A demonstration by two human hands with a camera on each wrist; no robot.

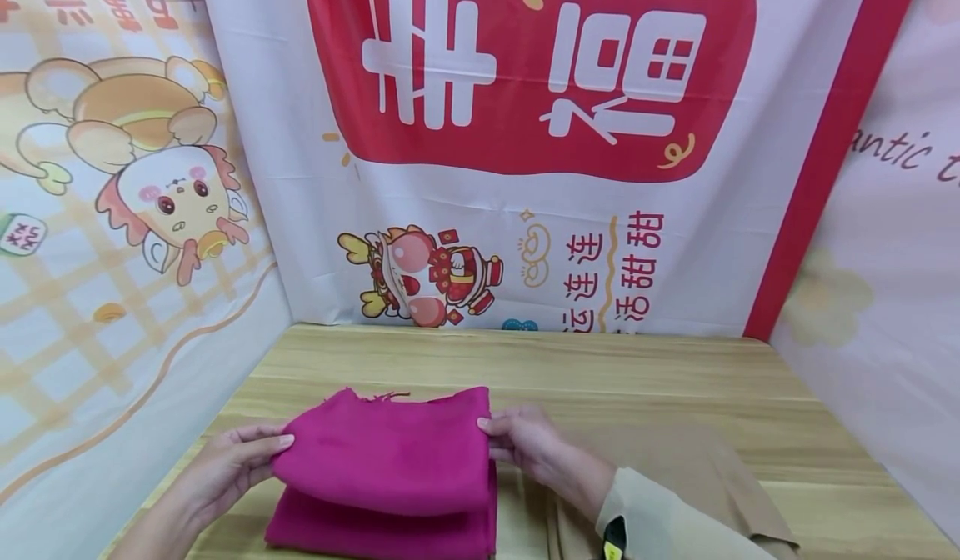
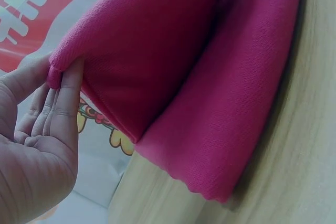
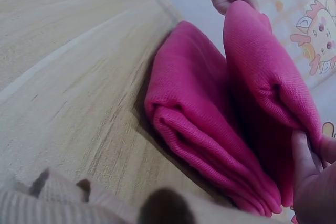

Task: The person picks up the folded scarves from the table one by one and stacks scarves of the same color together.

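A magenta scarf (image 1: 390, 452) with a fringe (image 1: 367, 397) along its far side lies folded in layers on the table. Its upper layer is lifted off the lower one. At the left edge my left hand (image 1: 221, 468) pinches the raised layer between thumb and fingers; the left wrist view shows this hand (image 2: 44, 140) with the cloth's edge between them. My right hand (image 1: 528, 443) pinches the same layer at its right edge. From the right wrist view, the stacked folds of the scarf (image 3: 194, 124) appear with a gap under the raised part.
Beige-brown cloth (image 1: 675, 460) lies on the wooden table (image 1: 525, 360) at the right, partly beneath the right sleeve (image 1: 675, 518). Printed cloth hangings stand along the back (image 1: 255, 127) and both sides. A dark strap (image 1: 613, 535) sits at the right wrist.
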